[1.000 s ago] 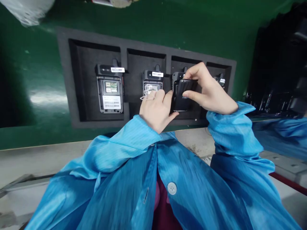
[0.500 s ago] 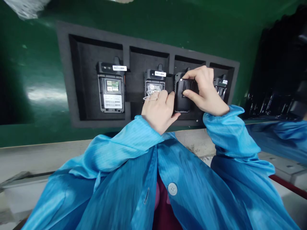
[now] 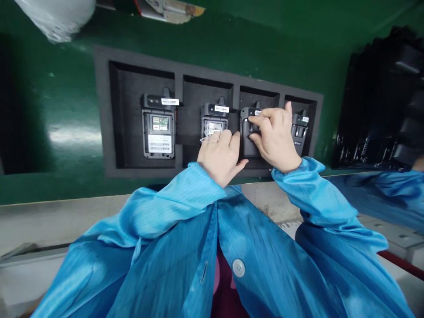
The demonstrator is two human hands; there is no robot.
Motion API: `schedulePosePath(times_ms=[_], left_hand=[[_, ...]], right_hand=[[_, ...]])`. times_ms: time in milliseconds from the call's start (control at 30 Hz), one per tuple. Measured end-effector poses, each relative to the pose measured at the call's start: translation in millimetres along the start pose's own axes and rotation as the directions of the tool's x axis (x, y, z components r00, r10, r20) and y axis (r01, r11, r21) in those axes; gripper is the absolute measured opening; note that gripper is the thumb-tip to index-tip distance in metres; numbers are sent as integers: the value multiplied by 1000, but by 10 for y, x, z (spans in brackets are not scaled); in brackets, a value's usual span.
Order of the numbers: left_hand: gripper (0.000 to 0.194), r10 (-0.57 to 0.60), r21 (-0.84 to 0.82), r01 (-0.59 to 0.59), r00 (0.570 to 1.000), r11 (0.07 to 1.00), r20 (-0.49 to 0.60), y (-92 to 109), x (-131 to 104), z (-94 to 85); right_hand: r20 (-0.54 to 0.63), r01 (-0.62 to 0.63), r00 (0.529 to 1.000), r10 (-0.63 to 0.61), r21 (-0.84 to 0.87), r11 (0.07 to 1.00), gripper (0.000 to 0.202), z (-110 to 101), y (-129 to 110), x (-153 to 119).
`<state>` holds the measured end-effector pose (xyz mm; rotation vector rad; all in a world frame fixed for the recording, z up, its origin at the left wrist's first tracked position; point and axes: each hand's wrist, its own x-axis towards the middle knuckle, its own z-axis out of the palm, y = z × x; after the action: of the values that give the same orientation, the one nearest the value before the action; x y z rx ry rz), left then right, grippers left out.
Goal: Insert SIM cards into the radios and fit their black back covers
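Note:
My left hand (image 3: 219, 154) is curled over the lower part of a handheld radio (image 3: 214, 109) whose back is uncovered. A thin white looped cord (image 3: 206, 138) comes out from its fingers; the fingertips are hidden. My left thumb reaches to the lower edge of the neighbouring radio (image 3: 249, 145), which has a black back piece fitted. On that radio's upper back, my right hand (image 3: 276, 134) presses with index finger and thumb around the latch area. All the radios lie back up in a black foam tray (image 3: 179, 88).
Another uncovered radio (image 3: 159, 132) with a white label lies in the left compartment. A covered radio (image 3: 300, 132) sits in the right one. Black parts (image 3: 374, 101) are piled at the right; a clear plastic bag (image 3: 59, 17) and a metal tool (image 3: 172, 11) lie at the back.
My right hand has shifted slightly down and left on the covered radio, uncovering more of the rightmost radio. My left hand stays nearly in place. The view has tilted a little.

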<state>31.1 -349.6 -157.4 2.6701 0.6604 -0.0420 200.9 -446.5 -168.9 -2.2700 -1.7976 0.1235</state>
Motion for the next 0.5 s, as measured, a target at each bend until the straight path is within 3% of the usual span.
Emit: schedulePosePath(times_ms=[67,200,400,500], left_hand=[[63,1,4,-1,1000,1000,-13,7,-12,-4],[66,21,36,-20,999,999,-25,40,2,-51],[98,62,83,-67,997,994,54,79,221,-148],[102,74,101,-84,993,991,93,90,301,-158]], right_hand=[[-23,-5,1000,4,-38,999,44,18,-29,-23],[-34,-66,997,63,-105,992,72,10,-68,-22],[220,-110,967,131,-105,988,90,-52,113,119],[293,-154,939,180,-108,982,95,-47,186,176]])
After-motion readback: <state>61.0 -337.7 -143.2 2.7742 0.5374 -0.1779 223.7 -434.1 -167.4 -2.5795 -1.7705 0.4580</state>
